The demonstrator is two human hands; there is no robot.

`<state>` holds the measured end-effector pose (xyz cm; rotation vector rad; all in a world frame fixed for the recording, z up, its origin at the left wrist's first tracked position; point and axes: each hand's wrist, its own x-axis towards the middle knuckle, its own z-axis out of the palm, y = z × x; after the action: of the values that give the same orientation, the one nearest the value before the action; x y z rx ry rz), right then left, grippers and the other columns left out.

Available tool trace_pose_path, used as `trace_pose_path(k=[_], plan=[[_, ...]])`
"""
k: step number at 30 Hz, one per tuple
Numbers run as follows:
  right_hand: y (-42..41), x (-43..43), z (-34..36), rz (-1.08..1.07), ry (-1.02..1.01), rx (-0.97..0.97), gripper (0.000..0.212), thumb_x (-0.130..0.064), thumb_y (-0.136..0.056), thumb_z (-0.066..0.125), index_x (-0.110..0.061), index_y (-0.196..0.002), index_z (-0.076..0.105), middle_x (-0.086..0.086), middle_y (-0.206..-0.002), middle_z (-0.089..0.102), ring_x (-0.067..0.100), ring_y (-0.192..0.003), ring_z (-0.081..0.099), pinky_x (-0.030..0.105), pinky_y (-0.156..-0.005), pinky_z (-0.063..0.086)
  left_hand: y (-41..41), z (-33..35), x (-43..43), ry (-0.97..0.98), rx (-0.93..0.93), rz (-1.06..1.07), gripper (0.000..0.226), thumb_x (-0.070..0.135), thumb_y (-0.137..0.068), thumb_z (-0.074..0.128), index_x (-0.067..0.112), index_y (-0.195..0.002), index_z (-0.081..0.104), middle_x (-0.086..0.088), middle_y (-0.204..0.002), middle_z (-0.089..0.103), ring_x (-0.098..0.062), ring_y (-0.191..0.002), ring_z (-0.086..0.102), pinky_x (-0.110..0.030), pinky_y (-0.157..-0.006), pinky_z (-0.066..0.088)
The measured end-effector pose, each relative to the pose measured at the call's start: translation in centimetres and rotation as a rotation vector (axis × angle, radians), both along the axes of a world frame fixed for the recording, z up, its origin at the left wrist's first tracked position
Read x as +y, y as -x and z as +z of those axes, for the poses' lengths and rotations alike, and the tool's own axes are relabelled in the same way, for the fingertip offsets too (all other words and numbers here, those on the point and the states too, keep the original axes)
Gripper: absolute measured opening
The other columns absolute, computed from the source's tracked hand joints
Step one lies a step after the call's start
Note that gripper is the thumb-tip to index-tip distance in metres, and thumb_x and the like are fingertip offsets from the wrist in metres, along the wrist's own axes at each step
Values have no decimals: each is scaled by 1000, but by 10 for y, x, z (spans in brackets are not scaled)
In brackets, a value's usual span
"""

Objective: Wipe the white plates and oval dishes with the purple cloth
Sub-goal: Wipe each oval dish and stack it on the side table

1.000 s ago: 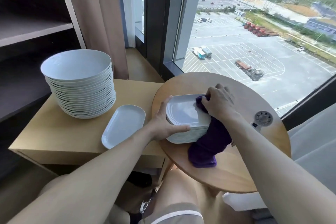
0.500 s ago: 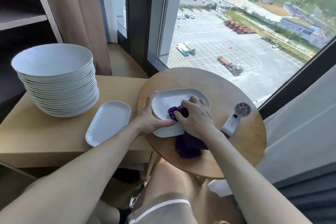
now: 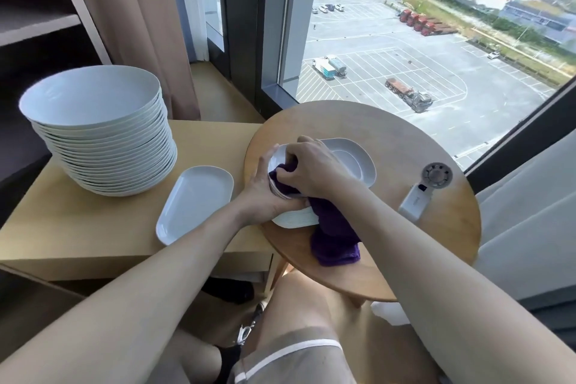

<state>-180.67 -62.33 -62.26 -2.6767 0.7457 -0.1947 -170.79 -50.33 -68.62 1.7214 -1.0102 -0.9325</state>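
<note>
Mid-wipe on top oval dish (image 3: 355, 162), by the look of it. Gripping wad of purple cloth (image 3: 336, 237) in right hand (image 3: 314, 165), fingers curled tight round it, pressing into dish's near-left end; trailing the rest off the rim onto round surface (image 3: 389, 134). Bracing stack of oval dishes (image 3: 293, 219) w/ left hand (image 3: 265, 196), fingers curved over its left rim, palm vs its side. Next, prob: sweep cloth toward far-right end w/ even pressure, keep stack braced vs sliding, then lift top dish off & set aside. Re containers: nothing in top dish but cloth & hand. Nothing in single oval dish (image 3: 196, 203), flat on square surface (image 3: 62, 227), apart from stack. Nothing visible in uppermost of tall stack of white plates (image 3: 99, 140) behind it. Handheld fan (image 3: 427, 190) right of stack, clear of cloth
</note>
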Motion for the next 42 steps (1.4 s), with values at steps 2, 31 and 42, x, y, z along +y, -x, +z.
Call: trace_pose_path(k=[2,31,42], plan=[[-3,-2,-3,-18,17,-42,30,-41,-86,65,-26,-68,47,-8,-84,45,20,-91,49,33,-74,44,-1,0,0,9,-9,-4,124,60,-54,93,78,-132,-2,6,-148,50,-18,-140,45,-47,-120,37],[64,-3,-6,-472,153,29,34,-52,-92,51,-19,-92,58,-1,-111,56,26,-114,50,42,-93,43,7,9,6,-72,-90,44,125,85,-35,86,84,-126,0,7,-145,36,-22,-131,44,-44,-110,46],[19,22,-4,-189,105,84,33,-51,-93,53,-19,-101,59,1,-107,52,26,-108,46,40,-88,44,1,10,2,-96,-72,-17,135,68,-49,89,66,-144,-6,1,-152,43,-22,-131,52,-34,-109,45]])
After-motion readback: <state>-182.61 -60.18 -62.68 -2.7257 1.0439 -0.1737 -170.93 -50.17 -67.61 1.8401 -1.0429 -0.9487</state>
